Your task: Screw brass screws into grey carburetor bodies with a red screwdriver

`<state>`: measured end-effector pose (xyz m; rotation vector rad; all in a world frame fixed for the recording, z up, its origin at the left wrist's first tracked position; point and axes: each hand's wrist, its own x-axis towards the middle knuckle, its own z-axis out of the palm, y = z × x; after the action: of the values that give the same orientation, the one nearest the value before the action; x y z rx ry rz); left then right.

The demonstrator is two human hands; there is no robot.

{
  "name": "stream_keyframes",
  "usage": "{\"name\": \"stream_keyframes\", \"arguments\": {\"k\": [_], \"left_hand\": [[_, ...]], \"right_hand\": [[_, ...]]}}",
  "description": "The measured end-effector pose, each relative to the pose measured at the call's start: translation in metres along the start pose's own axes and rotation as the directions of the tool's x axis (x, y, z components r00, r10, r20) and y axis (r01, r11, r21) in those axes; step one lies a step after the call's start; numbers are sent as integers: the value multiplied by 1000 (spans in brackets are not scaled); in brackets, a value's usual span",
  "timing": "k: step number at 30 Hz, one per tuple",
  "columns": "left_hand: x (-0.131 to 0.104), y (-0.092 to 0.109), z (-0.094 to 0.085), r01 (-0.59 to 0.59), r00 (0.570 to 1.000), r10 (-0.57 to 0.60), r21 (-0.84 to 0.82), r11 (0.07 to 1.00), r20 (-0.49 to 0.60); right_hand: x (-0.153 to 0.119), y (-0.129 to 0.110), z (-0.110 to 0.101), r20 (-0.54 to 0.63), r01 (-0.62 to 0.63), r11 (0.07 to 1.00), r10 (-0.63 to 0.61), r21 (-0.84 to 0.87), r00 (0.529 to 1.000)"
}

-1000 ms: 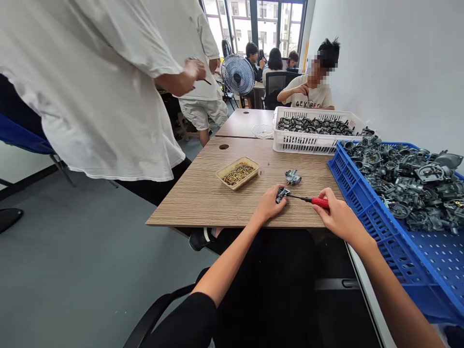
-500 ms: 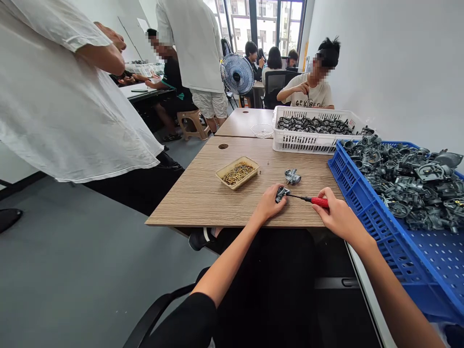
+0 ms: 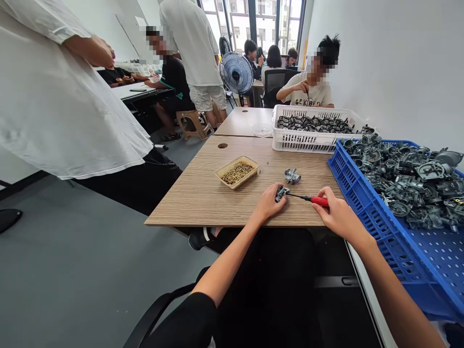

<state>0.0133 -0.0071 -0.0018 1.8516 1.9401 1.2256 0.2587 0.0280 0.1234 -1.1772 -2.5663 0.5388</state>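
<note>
Near the front edge of the wood-grain table (image 3: 195, 193), my left hand (image 3: 270, 203) is closed on a small grey metal part (image 3: 281, 194), partly hidden by the fingers. My right hand (image 3: 331, 208) grips the red handle of a screwdriver (image 3: 320, 201), whose dark shaft points left, its tip at the metal part. A second grey metal part (image 3: 292, 176) lies just behind. To the left, a cream tray (image 3: 236, 172) holds many small brass-coloured pieces. Two tiny pieces lie between the tray and the second part.
A blue crate (image 3: 384, 222) heaped with metal parts stands at the right. Behind the table's middle is a white basket (image 3: 311, 143) of similar parts, beside a clear dish (image 3: 261, 129). A person in white stands close at left; another sits behind the basket.
The standing person at left has shifted slightly left, with the arm lower. My hands, the screwdriver and the metal part look almost unmoved.
</note>
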Motion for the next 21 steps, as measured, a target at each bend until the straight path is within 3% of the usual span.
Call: {"name": "stream_keyframes", "arguments": {"k": [21], "left_hand": [[-1, -3, 2, -11, 1000, 11, -1, 1000, -24]], "right_hand": [[1, 5, 3, -42, 39, 999, -39, 18, 998]]}}
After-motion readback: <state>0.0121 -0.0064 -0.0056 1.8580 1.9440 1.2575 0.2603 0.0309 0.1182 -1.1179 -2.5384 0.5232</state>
